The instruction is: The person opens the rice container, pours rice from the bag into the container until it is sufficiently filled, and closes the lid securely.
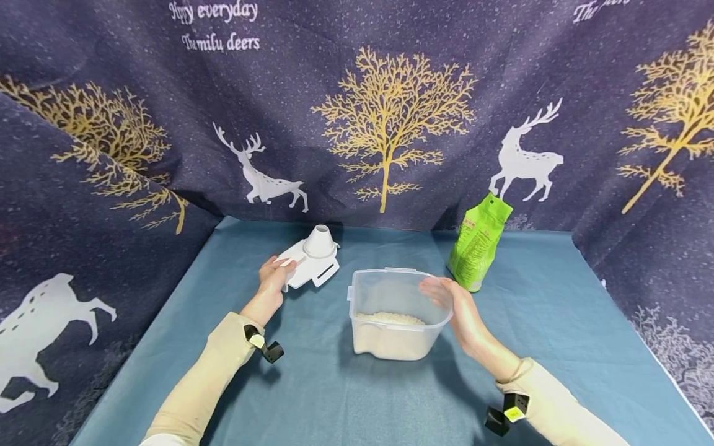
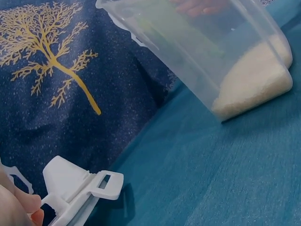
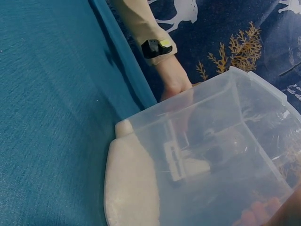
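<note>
My left hand (image 1: 273, 282) grips the edge of a white plastic lid (image 1: 307, 271) with a cone-shaped spout on it. The lid is at the left of the table. In the middle, a clear plastic container (image 1: 390, 342) stands lidless, partly filled with white rice (image 1: 393, 319). My right hand (image 1: 462, 310) rests against the container's right wall from outside, its fingers showing faintly through the plastic. In the left wrist view, the lid (image 2: 70, 188) is held at lower left, with the container (image 2: 188, 52) beyond. The right wrist view has the container (image 3: 211, 108) filling most of its right half.
A bright green bag (image 1: 480, 244) stands upright behind my right hand, near the back of the table. Blue cloth (image 1: 312, 396) covers the table. Dark curtains (image 1: 312, 93) printed with deer and trees hang close behind it and at both sides.
</note>
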{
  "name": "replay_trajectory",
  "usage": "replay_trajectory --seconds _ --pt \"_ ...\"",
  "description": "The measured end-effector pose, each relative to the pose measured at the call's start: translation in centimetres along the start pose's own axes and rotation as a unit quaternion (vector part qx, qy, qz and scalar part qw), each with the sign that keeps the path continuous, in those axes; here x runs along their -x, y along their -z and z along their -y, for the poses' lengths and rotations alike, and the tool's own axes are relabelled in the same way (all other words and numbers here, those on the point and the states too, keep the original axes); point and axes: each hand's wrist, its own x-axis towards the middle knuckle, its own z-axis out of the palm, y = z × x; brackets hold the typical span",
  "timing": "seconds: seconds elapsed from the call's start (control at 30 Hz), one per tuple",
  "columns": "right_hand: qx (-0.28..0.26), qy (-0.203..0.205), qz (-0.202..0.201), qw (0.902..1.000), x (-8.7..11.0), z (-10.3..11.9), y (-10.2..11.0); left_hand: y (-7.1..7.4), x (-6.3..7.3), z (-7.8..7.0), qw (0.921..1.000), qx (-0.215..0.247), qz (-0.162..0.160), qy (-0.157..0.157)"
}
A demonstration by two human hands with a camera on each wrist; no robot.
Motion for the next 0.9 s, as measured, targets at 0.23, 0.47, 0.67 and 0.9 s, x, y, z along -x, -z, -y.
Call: replay_trajectory --seconds 0.23,0.47,0.67,0.9 --pt "-0.007 0.003 0.001 1.0 0.0 0.0 0.0 1.0 -2.3 1.9 0.9991 -0.041 0.011 -0.007" --pt "-0.007 0.001 0.001 1.0 0.0 0.0 0.0 0.2 3.3 -2.8 0.9847 -0.171 0.033 0.007" --pt "-0.012 0.004 -0.002 0.9999 0.1 0.0 0.0 0.3 3.6 -3.1 0.9728 -0.229 0.035 -0.001" --pt "-0.01 0.004 0.001 0.9999 0.0 0.0 0.0 0.4 3.6 -3.2 0.9587 -0.281 0.042 0.006"
